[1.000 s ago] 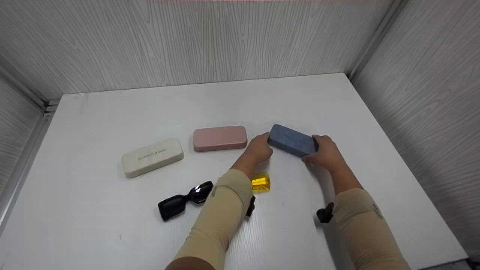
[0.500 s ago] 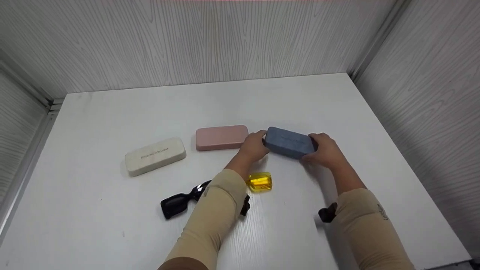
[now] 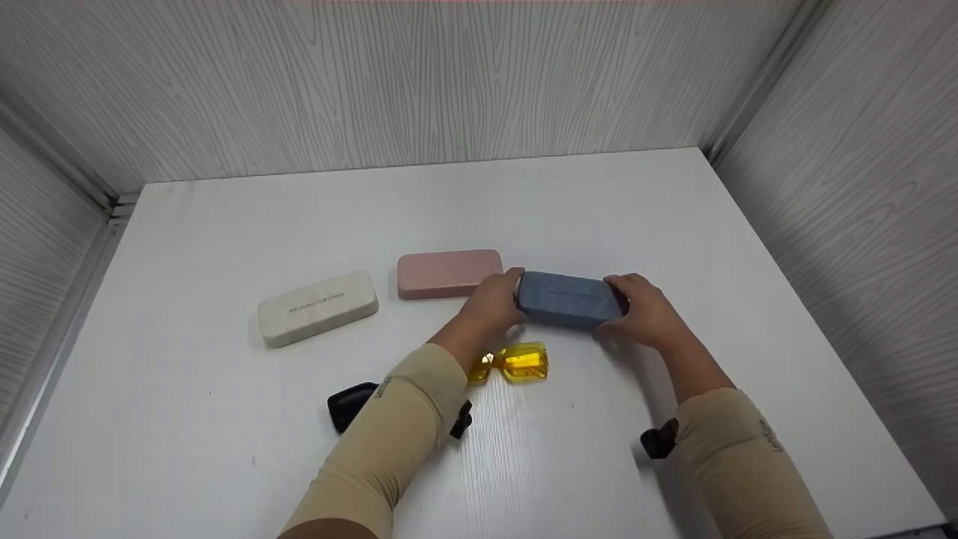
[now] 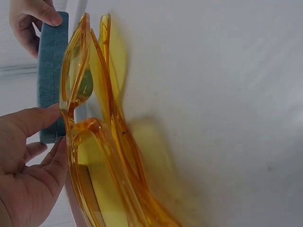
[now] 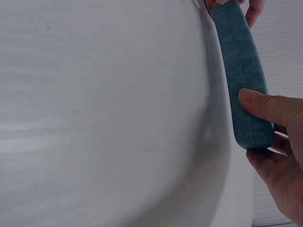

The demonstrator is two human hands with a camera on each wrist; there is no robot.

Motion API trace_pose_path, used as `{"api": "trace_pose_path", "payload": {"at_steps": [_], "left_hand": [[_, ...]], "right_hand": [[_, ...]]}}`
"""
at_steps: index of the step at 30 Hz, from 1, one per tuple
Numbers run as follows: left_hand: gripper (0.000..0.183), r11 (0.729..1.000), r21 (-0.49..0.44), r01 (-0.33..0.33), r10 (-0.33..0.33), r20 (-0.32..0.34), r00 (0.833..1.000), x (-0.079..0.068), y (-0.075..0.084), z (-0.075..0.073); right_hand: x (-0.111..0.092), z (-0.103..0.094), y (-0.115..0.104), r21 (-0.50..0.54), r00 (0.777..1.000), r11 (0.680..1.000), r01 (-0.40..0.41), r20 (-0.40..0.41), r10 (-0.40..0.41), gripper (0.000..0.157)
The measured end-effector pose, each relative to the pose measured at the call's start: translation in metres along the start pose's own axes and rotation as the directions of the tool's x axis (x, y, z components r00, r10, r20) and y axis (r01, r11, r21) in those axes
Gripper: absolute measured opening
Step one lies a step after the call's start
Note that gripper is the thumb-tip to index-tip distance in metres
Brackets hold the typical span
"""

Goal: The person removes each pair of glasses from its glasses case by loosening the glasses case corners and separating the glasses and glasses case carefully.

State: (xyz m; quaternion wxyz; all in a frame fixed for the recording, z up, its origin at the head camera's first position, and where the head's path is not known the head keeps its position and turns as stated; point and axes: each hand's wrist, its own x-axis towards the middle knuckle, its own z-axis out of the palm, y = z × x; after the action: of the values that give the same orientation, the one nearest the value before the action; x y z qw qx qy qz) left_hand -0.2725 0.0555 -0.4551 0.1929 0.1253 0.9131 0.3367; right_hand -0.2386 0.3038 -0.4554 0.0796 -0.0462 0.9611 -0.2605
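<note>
Both hands hold a closed blue glasses case point(image 3: 567, 299) by its two ends, just above or on the white table; which, I cannot tell. My left hand point(image 3: 492, 303) grips its left end, and my right hand point(image 3: 645, 311) grips the right end with thumb in front. In the right wrist view the thumb presses the side of the case point(image 5: 244, 71) near its seam. Yellow-framed glasses point(image 3: 524, 362) lie in front of the case, partly behind the left forearm; the left wrist view shows these glasses point(image 4: 71, 113) close up.
A pink glasses case point(image 3: 449, 274) lies directly left of the left hand. Farther left is a cream glasses case point(image 3: 318, 308) with printed lettering. Black sunglasses point(image 3: 349, 406) are mostly hidden under the left forearm. Pale wood-grain panels point(image 3: 419, 82) enclose the table's back and sides.
The blue case has moved left and toward me in both hands, turning from slanted to nearly level. The left forearm has shifted left, uncovering more of the yellow glasses and covering more of the black sunglasses.
</note>
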Motion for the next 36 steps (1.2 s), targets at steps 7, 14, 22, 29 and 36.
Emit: {"api": "trace_pose_path", "payload": {"at_steps": [7,14,22,29,36], "left_hand": [[0.076,1.000,0.016,0.007,-0.007,0.019,1.000,-0.007,-0.009,0.000],[0.077,1.000,0.013,-0.011,0.010,0.014,1.000,-0.002,-0.014,0.000],[0.070,0.991,0.126,-0.036,0.037,-0.008,0.999,0.002,-0.014,-0.001],[0.071,0.973,0.224,-0.056,0.059,-0.008,0.998,0.000,-0.012,-0.002],[0.076,0.979,0.202,-0.022,0.021,0.004,1.000,-0.003,-0.011,-0.002]], "right_hand": [[0.000,0.009,-0.004,0.000,1.000,1.000,0.008,0.021,-0.008,0.082],[0.005,0.011,-0.006,-0.009,0.999,1.000,-0.019,0.031,0.019,0.082],[0.011,0.014,-0.007,-0.011,0.996,0.999,-0.048,0.069,0.049,0.082],[0.013,0.015,-0.006,-0.037,0.995,0.999,-0.026,0.091,0.029,0.084],[0.011,0.015,-0.007,-0.066,0.995,0.998,0.008,0.101,-0.002,0.084]]}}
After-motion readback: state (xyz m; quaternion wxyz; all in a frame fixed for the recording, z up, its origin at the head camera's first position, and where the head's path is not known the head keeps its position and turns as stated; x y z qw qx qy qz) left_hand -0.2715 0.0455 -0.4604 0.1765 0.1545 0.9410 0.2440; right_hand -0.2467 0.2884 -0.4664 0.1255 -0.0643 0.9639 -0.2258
